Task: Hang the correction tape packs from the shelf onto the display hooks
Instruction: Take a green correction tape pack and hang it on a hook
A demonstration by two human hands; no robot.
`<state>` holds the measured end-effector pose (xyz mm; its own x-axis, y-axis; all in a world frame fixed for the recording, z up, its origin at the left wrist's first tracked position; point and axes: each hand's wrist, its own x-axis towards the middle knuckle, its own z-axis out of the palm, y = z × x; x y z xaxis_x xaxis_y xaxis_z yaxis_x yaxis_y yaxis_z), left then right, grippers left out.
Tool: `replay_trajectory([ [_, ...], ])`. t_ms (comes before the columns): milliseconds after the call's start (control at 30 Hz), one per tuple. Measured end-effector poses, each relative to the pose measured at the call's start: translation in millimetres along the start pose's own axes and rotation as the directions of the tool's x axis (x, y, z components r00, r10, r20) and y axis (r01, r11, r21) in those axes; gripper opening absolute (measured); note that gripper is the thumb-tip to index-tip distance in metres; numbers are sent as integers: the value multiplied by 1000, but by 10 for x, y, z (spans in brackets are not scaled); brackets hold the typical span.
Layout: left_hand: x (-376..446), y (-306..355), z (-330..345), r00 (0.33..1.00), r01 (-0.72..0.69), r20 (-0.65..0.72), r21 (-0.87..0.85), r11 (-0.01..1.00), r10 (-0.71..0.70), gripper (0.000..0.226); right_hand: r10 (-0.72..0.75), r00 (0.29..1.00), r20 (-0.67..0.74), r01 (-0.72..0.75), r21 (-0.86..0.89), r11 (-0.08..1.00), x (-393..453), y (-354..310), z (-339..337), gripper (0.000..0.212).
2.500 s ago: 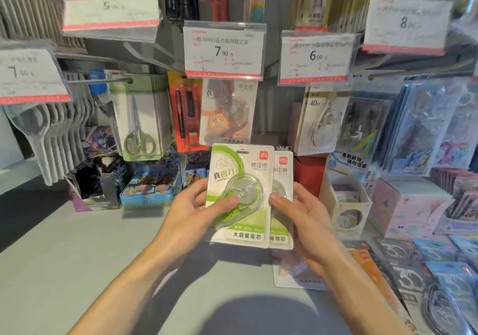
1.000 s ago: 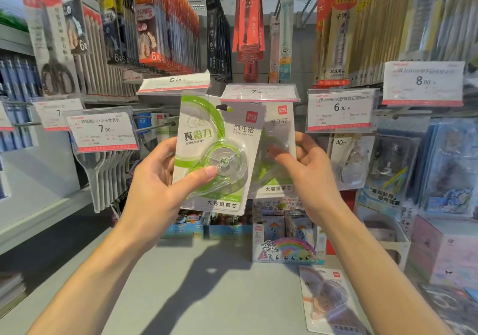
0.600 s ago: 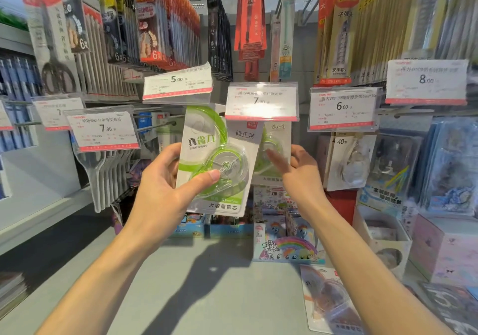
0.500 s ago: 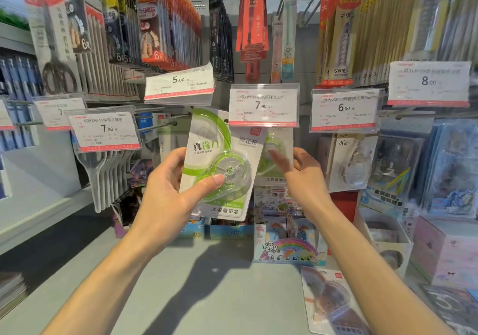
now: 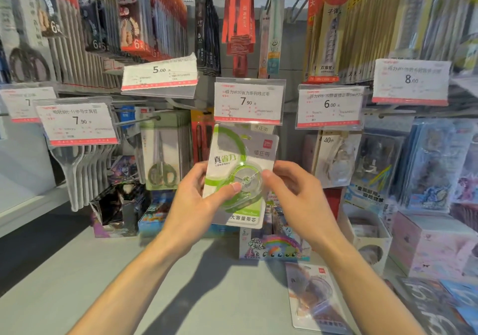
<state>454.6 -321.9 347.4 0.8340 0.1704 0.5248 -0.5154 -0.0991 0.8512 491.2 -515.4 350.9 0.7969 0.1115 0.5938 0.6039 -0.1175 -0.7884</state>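
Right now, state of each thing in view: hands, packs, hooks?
Green correction tape pack: upright, held by both hands below the 7.90 price tag; top hidden behind tag.
Left hand: grips pack, thumb on blister.
Right hand: pinches pack's right edge.
Orange pack: lying flat on shelf.
Scissors pack: hanging on hook.

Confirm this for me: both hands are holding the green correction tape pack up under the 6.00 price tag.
Not quite. In the head view, the left hand and right hand do hold the green correction tape pack, but its top sits under the 7.90 price tag. The 6.00 price tag is the next one to the right, above a different pack.
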Motion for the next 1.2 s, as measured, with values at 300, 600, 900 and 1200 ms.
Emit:
replay_trajectory([
  [300,143,184,9,994,-105,27,124,987,103,31,135,991,19,-134,351,927,33,15,-127,34],
  [600,251,674,55,976,-212,15,-155,965,216,15,21,1000,13,-24,334,942,91,-42,-162,48],
  [900,258,994,100,971,-233,0,-246,941,241,18,-66,997,-28,72,322,944,279,-228,-19,37],
  [1200,260,954,49,974,-207,36,-258,944,224,10,-53,994,-94,74,239,968,394,-242,10,36],
])
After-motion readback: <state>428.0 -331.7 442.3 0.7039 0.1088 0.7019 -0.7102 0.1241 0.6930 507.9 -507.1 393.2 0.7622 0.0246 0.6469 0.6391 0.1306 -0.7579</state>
